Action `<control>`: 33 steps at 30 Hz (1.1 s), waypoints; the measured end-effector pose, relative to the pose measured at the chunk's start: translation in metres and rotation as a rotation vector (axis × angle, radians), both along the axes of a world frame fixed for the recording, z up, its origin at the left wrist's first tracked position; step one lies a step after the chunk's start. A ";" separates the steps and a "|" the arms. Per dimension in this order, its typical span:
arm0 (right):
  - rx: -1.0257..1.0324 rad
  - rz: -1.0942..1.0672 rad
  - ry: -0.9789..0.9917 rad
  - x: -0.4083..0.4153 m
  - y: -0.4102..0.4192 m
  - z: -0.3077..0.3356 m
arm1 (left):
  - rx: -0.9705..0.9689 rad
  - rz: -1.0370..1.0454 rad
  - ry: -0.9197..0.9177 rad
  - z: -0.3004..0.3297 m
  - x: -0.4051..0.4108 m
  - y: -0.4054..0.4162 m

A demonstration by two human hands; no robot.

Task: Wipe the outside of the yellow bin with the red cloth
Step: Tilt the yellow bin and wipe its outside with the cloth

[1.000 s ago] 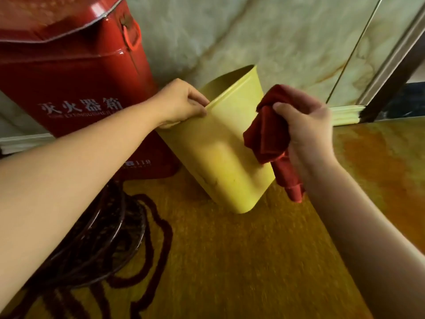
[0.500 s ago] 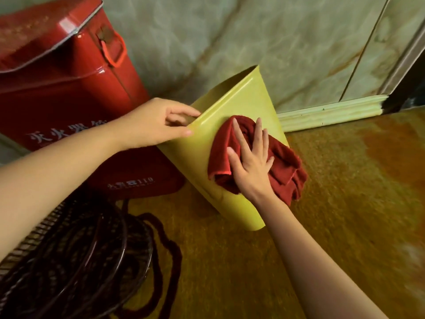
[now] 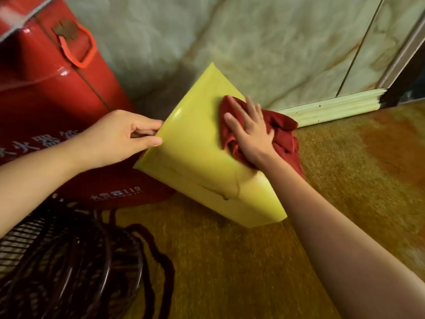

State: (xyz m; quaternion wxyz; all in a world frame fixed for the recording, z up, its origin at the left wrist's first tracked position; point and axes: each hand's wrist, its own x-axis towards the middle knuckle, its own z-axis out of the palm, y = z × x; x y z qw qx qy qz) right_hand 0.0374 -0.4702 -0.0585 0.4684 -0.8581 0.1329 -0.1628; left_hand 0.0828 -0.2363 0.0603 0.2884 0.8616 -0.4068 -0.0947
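while the yellow bin [image 3: 202,162] lies tilted on the floor against the red box [image 3: 57,93], left hand [image 3: 119,139] pinches its rim. right hand [image 3: 250,132], fingers spread, presses the red cloth [image 3: 285,132] flat on the upper wall. recommended: firm overlapping strokes, rotating the bin.
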 end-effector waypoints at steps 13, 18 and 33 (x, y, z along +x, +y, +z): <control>-0.174 0.161 -0.267 -0.006 0.046 0.046 | -0.027 -0.066 0.007 -0.005 -0.006 -0.008; -0.031 0.129 0.066 0.020 -0.005 0.022 | -0.107 0.041 0.047 -0.013 0.003 0.002; -0.172 -0.004 -0.192 -0.080 0.030 0.020 | -0.062 -0.043 0.119 0.022 -0.020 -0.053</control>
